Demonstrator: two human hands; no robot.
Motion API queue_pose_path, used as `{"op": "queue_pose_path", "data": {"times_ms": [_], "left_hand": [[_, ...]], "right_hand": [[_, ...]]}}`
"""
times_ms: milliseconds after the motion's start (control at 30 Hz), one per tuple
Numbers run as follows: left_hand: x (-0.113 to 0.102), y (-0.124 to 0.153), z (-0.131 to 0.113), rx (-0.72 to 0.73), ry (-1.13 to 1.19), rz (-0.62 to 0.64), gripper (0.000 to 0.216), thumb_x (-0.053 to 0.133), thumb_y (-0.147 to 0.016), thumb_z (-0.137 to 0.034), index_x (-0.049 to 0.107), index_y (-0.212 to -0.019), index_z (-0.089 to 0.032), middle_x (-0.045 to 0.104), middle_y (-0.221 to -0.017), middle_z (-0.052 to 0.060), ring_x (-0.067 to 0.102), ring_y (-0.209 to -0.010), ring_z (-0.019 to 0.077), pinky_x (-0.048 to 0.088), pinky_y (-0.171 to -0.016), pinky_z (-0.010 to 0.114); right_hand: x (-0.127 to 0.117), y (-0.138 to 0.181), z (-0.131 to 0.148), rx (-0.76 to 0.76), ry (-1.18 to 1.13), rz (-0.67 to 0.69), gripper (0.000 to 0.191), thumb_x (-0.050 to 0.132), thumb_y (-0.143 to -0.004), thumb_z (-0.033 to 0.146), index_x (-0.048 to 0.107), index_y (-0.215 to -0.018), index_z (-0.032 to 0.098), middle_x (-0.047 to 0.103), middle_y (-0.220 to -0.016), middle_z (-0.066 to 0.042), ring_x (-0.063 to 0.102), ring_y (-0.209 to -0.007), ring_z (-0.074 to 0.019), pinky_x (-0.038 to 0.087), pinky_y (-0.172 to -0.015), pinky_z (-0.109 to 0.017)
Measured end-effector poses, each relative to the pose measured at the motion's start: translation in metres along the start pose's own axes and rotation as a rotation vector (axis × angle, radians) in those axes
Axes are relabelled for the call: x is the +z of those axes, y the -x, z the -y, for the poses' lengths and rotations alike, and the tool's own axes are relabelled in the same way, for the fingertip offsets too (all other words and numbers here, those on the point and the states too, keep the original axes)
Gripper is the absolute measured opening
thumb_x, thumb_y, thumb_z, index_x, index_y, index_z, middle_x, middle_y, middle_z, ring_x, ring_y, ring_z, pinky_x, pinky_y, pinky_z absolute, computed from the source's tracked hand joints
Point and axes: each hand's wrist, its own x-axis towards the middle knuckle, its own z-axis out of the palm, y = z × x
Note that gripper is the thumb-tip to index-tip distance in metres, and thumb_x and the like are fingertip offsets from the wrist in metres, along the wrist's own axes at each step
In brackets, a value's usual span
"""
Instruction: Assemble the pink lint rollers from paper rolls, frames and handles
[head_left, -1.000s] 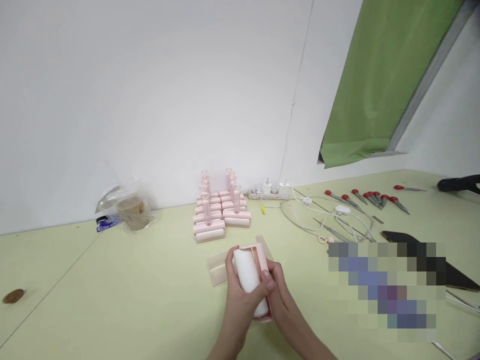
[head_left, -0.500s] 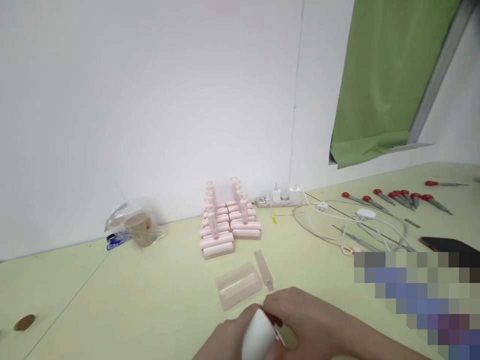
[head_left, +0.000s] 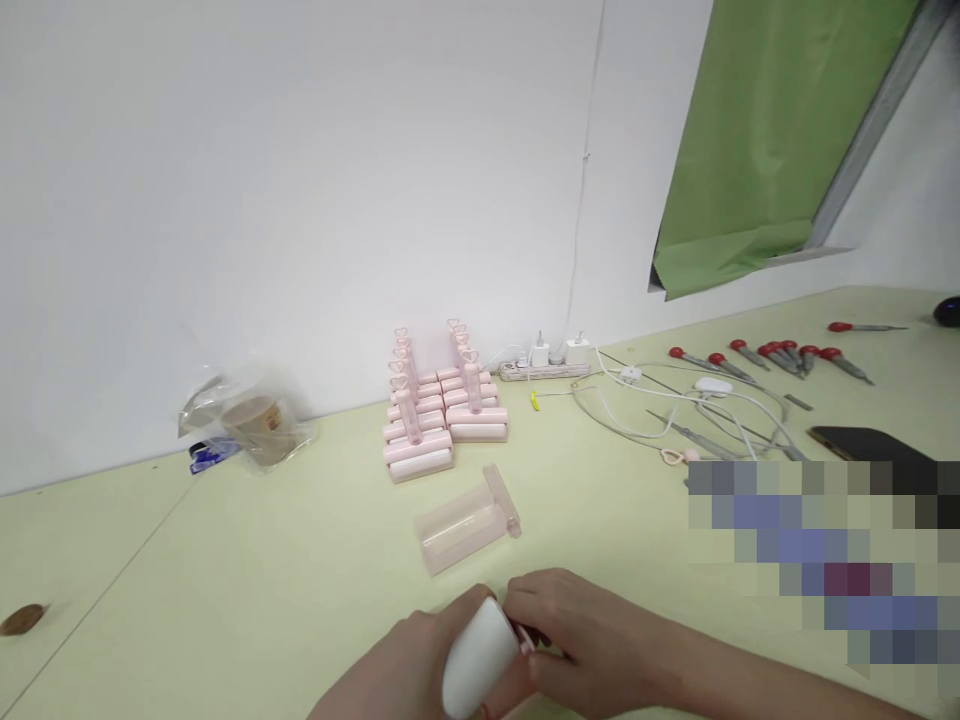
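A stack of pink lint rollers (head_left: 442, 420) stands by the wall on the pale green table (head_left: 225, 580), with a translucent cover (head_left: 461, 525) lying before it. To its right are a power strip (head_left: 544, 370), white cables (head_left: 675, 410), red-handled screwdrivers (head_left: 772, 355) and a dark phone (head_left: 862, 442). To its left, a paper cup (head_left: 255, 425) sits in a plastic bag.

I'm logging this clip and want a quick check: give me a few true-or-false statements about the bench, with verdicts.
1. The left hand and right hand hold the white roller. True.
2. The clear cover sits on the roller. False: it lies on the table, apart from the hands.
3. The pink stack stands near the wall. True.
4. The screwdrivers have blue handles. False: they are red.
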Motion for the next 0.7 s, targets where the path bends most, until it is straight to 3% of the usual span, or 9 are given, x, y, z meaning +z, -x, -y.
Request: {"op": "queue_pose_path", "data": {"times_ms": [200, 267, 333, 400, 500, 567, 700], "left_hand": [[-0.014, 0.006, -0.02, 0.015, 0.056, 0.063, 0.027, 0.064, -0.056, -0.032, 0.063, -0.083, -0.033, 0.065, -0.067, -0.003, 0.055, -0.055, 0.0174, 0.042, -0.049, 0.025], [-0.019, 0.003, -0.02, 0.013, 0.059, 0.071, 0.037, 0.06, -0.059, -0.027, 0.06, -0.095, -0.035, 0.066, -0.074, -0.003, 0.058, -0.061, 0.0187, 0.044, -0.054, 0.026], [-0.021, -0.003, -0.018, 0.01, 0.062, 0.004, 0.055, 0.059, -0.057, -0.02, 0.052, -0.109, -0.034, 0.065, -0.084, -0.001, 0.058, -0.069, 0.0202, 0.045, -0.061, 0.027], [-0.018, -0.011, -0.015, 0.011, 0.093, -0.119, 0.065, 0.059, -0.055, -0.018, 0.045, -0.118, -0.031, 0.064, -0.09, 0.001, 0.058, -0.071, 0.0207, 0.045, -0.062, 0.028], [-0.007, -0.017, -0.016, 0.044, 0.215, -0.286, 0.062, 0.058, -0.058, -0.023, 0.043, -0.118, -0.026, 0.063, -0.093, 0.004, 0.057, -0.072, 0.0212, 0.045, -0.062, 0.028], [0.001, -0.017, -0.017, 0.059, 0.29, -0.328, 0.067, 0.06, -0.058, -0.025, 0.038, -0.121, -0.026, 0.061, -0.099, 0.006, 0.057, -0.079, 0.0232, 0.046, -0.066, 0.03], [-0.001, -0.021, -0.003, 0.158, 0.358, -0.305, 0.098, 0.068, -0.05, -0.027, 0.014, -0.132, -0.025, 0.049, -0.114, 0.009, 0.049, -0.103, 0.0274, 0.042, -0.083, 0.036]], "right_hand": [[-0.005, 0.006, -0.001, 0.065, -0.109, -0.014, 0.012, 0.05, -0.058, 0.012, 0.052, -0.066, 0.02, 0.054, -0.063, 0.001, 0.045, -0.055, -0.0123, 0.035, -0.054, -0.022], [-0.017, 0.007, -0.004, 0.175, -0.185, -0.024, 0.029, 0.058, -0.06, 0.021, 0.057, -0.088, 0.022, 0.059, -0.077, -0.001, 0.051, -0.064, -0.0153, 0.039, -0.058, -0.025], [-0.026, 0.007, -0.009, 0.275, -0.344, -0.038, 0.059, 0.064, -0.061, 0.031, 0.044, -0.116, 0.027, 0.058, -0.093, -0.003, 0.054, -0.076, -0.0182, 0.042, -0.065, -0.028], [-0.028, 0.004, -0.012, 0.29, -0.569, -0.039, 0.073, 0.065, -0.064, 0.035, 0.029, -0.127, 0.029, 0.055, -0.104, -0.004, 0.053, -0.09, -0.0192, 0.043, -0.075, -0.03], [-0.015, -0.005, -0.01, 0.171, -0.913, -0.039, 0.05, 0.06, -0.072, 0.036, 0.039, -0.116, 0.025, 0.053, -0.108, -0.005, 0.051, -0.1, -0.0188, 0.042, -0.08, -0.031], [-0.003, -0.01, -0.007, 0.113, -1.065, -0.133, 0.034, 0.057, -0.076, 0.037, 0.047, -0.104, 0.022, 0.055, -0.104, -0.005, 0.052, -0.098, -0.0182, 0.042, -0.081, -0.031], [0.003, -0.014, -0.009, 0.175, -1.063, -0.321, 0.022, 0.05, -0.081, 0.04, 0.05, -0.089, 0.019, 0.06, -0.087, -0.003, 0.057, -0.086, -0.0168, 0.042, -0.079, -0.032]]}}
